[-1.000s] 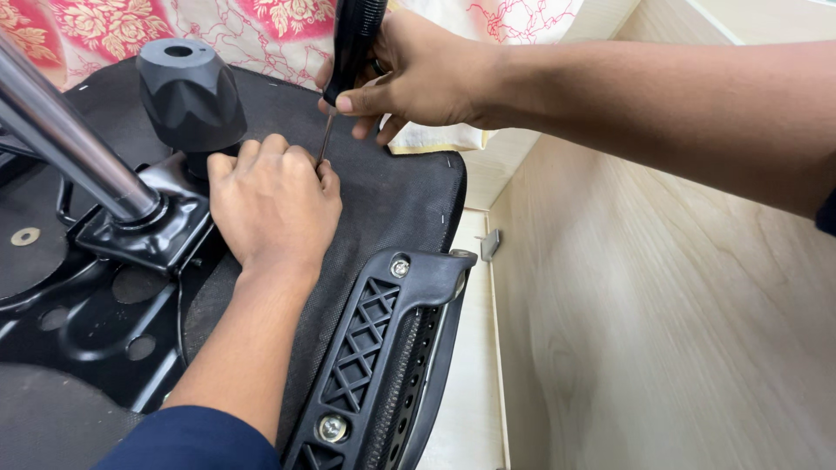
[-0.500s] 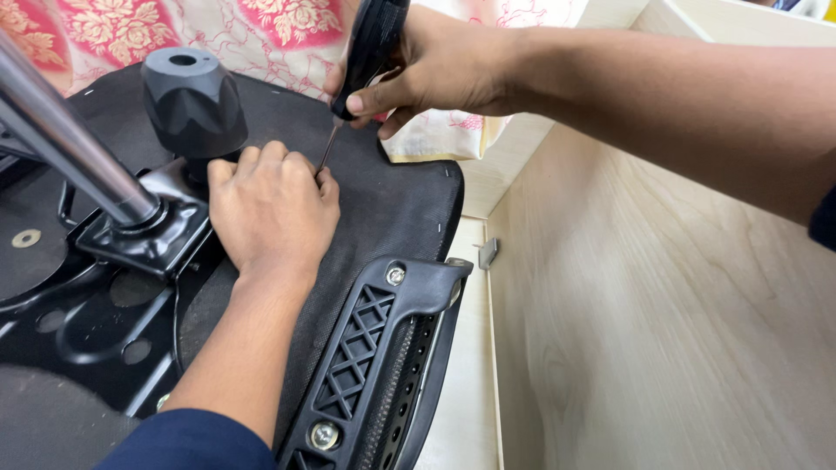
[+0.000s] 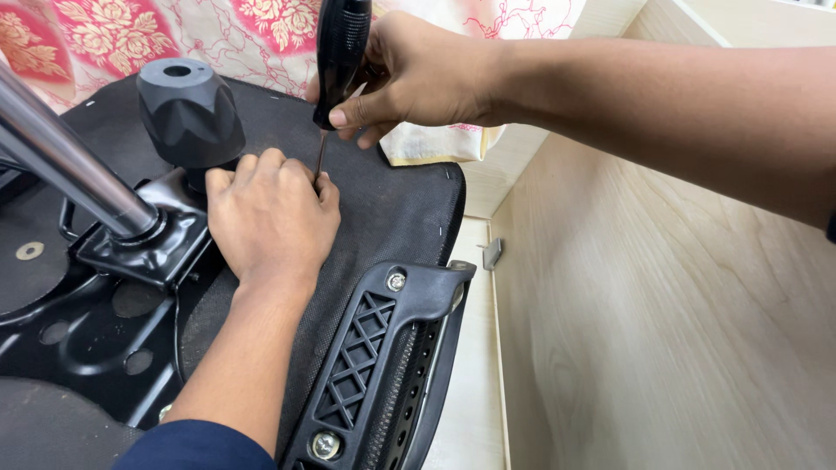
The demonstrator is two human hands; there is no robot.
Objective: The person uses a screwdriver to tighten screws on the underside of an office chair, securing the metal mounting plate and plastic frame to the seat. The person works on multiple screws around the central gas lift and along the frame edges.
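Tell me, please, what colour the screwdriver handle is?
Black, seen best in the head view: screwdriver handle.

Under your left hand (image 3: 272,218) lies the upturned chair seat (image 3: 392,209), its black fabric underside facing you; your palm presses flat on it. The seat rests on a bed covered with a floral sheet (image 3: 218,35) in red, gold and cream, which shows beyond your right hand (image 3: 418,74). A cream cloth with red line patterns (image 3: 440,144) hangs over the bed's edge just below that hand. To the right of both your hands, a pale strip of floor (image 3: 470,348) runs between the seat and a light wooden panel (image 3: 662,331). A small grey metal piece (image 3: 492,253) sits at the foot of that panel.
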